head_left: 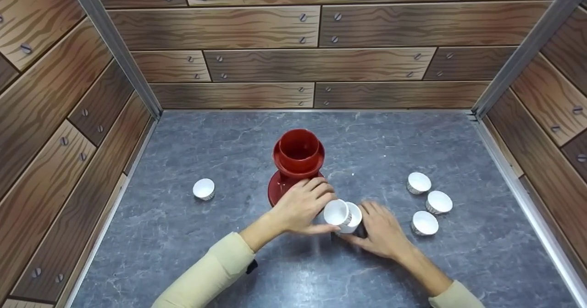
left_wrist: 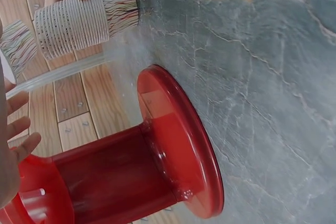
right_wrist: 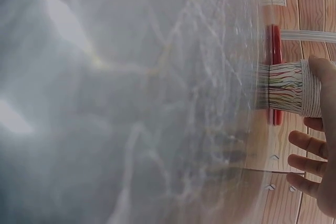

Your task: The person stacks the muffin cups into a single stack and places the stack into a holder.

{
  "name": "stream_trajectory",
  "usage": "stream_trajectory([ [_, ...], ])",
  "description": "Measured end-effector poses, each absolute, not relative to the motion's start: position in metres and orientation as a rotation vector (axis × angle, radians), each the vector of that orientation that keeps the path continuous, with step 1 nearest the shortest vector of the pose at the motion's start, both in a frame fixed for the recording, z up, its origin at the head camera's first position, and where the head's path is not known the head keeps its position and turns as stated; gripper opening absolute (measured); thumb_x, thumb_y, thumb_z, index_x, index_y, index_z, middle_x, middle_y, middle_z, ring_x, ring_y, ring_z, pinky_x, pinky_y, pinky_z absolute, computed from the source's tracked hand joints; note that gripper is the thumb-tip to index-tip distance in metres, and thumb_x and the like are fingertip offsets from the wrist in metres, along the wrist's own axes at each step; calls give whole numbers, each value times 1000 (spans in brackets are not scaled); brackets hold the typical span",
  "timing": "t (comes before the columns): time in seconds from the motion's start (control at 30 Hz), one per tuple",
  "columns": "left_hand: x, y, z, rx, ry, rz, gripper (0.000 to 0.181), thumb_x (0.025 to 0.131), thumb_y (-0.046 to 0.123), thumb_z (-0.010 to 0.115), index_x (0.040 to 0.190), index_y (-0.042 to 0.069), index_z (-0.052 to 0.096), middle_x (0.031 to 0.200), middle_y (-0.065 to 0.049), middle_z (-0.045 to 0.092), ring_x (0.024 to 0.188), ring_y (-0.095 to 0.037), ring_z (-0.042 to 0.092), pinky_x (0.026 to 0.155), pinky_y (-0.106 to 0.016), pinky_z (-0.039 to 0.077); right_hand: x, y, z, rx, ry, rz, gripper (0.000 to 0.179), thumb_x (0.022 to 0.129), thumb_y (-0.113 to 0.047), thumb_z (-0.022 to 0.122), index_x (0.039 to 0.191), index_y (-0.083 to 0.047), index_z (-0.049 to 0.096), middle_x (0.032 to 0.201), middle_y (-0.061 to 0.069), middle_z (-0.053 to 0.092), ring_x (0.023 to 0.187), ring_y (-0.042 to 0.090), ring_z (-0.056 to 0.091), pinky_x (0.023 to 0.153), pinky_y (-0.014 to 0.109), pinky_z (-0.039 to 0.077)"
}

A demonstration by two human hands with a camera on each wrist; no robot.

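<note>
My left hand (head_left: 305, 207) pinches a small white cup (head_left: 336, 212) between thumb and fingers, tilted close over the stack. Its coloured wavy lines show on the cup (left_wrist: 18, 45) at the left edge of the left wrist view. With my right hand (head_left: 380, 230) I grip an upright stack of nested white cups (head_left: 355, 220) from its right side. Closely spaced rims and a line-patterned lowest cup show on the stack (left_wrist: 73, 24) in the left wrist view. Just behind my left hand stands a red pedestal (left_wrist: 115, 171) with a red bowl-like top (head_left: 299, 150) and round base.
Three single white cups (head_left: 424, 223) are grouped on the right side of the grey marbled table (head_left: 229, 138). Another white cup (head_left: 204, 189) stands alone at the left. Wood-patterned walls (head_left: 261, 26) enclose the back and both sides.
</note>
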State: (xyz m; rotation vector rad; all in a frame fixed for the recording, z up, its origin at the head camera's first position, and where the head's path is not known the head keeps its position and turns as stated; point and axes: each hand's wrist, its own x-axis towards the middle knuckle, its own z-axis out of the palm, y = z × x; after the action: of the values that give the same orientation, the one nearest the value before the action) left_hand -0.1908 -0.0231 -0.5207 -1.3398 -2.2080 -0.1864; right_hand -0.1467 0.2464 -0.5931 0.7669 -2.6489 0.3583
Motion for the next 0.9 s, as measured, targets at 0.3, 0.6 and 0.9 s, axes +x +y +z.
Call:
stream_trajectory([
  [0.3, -196, -10, -521, -1325, -2206, -135, 62, 91, 77, 58, 121, 23, 67, 122, 4, 67, 118, -17, 60, 95, -29, 53, -147, 247, -592, 755, -2658, 380, 78, 79, -67, 82, 126, -8, 66, 115, 9, 69, 111, 29, 66, 95, 51, 57],
  [0.6, -199, -1, -521, -1345, -2188, -162, 61, 90, 77, 59, 119, 24, 68, 120, 5, 68, 118, -17, 60, 93, -29, 53, -146, 248, -592, 753, -2682, 387, 84, 79, -65, 81, 135, -5, 62, 120, 11, 70, 114, 30, 66, 97, 52, 57],
  [0.9, -197, 2, -527, -1366, -2213, -138, 62, 91, 77, 58, 122, 23, 67, 123, 5, 67, 117, -16, 60, 92, -30, 52, -146, 248, -593, 762, -2670, 362, 84, 79, -65, 81, 133, -2, 63, 118, 13, 70, 112, 31, 67, 98, 53, 57],
])
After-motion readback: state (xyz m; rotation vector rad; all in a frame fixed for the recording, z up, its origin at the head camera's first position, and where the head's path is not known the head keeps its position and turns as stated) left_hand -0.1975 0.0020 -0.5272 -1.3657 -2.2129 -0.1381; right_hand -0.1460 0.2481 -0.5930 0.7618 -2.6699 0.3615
